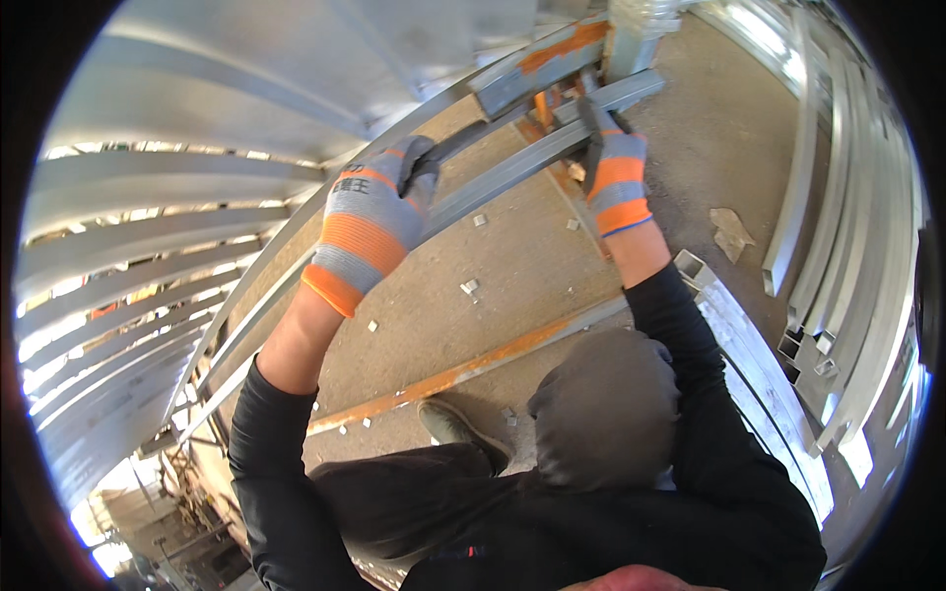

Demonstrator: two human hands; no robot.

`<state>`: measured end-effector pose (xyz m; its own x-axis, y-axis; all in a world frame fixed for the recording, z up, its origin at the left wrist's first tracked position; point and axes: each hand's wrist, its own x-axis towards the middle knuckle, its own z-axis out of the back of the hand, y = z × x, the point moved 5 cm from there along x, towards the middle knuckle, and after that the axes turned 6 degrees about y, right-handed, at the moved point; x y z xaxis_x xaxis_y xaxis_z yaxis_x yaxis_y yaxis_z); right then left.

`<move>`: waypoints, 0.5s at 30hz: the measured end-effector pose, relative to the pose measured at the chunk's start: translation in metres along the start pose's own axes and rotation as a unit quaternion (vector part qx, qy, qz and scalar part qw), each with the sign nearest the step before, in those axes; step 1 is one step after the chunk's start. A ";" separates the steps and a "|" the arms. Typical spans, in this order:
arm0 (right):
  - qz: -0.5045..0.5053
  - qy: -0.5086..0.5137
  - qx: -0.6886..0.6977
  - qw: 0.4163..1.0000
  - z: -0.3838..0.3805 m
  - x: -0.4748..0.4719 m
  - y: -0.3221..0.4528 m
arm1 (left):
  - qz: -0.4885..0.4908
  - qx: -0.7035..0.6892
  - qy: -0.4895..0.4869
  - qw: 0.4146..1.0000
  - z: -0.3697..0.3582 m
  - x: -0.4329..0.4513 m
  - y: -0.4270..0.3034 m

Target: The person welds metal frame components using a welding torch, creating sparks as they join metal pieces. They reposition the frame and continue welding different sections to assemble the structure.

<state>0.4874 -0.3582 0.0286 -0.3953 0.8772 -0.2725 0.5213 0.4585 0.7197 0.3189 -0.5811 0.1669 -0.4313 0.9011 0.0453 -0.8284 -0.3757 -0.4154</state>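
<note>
My left hand (pixel 377 214), in a grey and orange knit work glove, is closed around a dark flat bar (pixel 465 139). The bar's far end runs in beneath a rust-streaked steel beam (pixel 547 63). My right hand (pixel 615 166), gloved alike, grips a long grey metal profile (pixel 510 166), its thumb lying over the top. This profile slants from under my left forearm up to the right, past the foot of a plastic-wrapped post (pixel 635 41). My right fingers are partly hidden behind it.
Rusty flat steel (pixel 473 366) crosses the floor before my shoe (pixel 462 432). Several small metal offcuts (pixel 469 286) are scattered about. Long square tubes (pixel 842 207) lie stacked at right, beside a pale tube (pixel 754 369) near my right arm. Slatted metal panels (pixel 162 221) stand left.
</note>
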 end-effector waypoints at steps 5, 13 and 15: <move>0.010 -0.024 0.017 1.000 0.015 0.018 -0.011 | 0.135 0.083 0.115 0.981 -0.030 0.031 0.027; -0.011 0.018 -0.024 0.999 0.012 0.015 -0.004 | -0.089 0.164 0.079 0.979 -0.051 0.050 -0.053; -0.023 0.030 0.006 0.999 0.007 0.009 -0.001 | -0.181 0.148 0.042 0.971 -0.066 0.055 -0.082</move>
<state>0.4891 -0.3498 0.0210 -0.4627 0.8457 -0.2657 0.5113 0.4995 0.6993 0.3872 -0.4862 0.1432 -0.0715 0.9956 0.0600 -0.9923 -0.0649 -0.1055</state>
